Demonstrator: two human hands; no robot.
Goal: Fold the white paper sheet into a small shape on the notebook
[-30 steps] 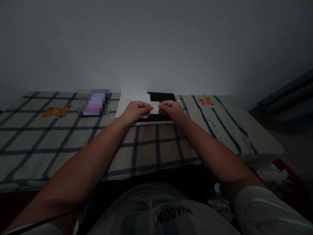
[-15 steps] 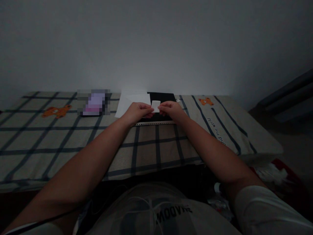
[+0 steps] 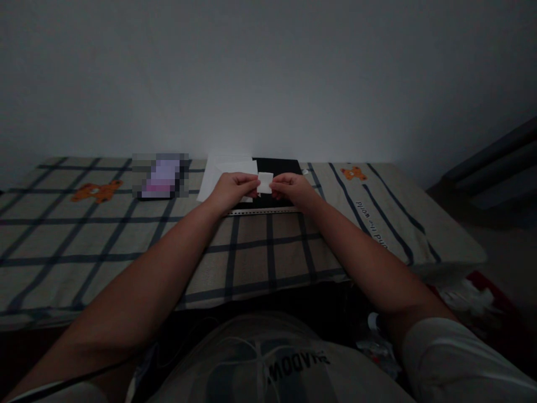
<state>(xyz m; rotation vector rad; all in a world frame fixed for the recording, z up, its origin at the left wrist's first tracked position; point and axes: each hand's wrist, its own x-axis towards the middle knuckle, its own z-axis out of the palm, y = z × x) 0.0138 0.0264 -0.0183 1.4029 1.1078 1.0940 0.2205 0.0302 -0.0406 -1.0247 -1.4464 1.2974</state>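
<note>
Between my fingertips is a small white piece of paper, roughly square, held up over a black sheet or folder. My left hand pinches its left edge, and my right hand pinches its right edge. Several larger white sheets lie to the left, partly on the black surface and partly behind my left hand. A pale strip with a row of small holes runs along the near edge of the black piece.
A checked tablecloth covers the table, which stands against a grey wall. A phone-like device with a blurred lit screen lies at the left. Below the right table edge is a red container with crumpled white material.
The small white paper has shifted slightly left and turned a little between my fingers. My left hand has moved slightly left and up; the right hand has barely moved.
</note>
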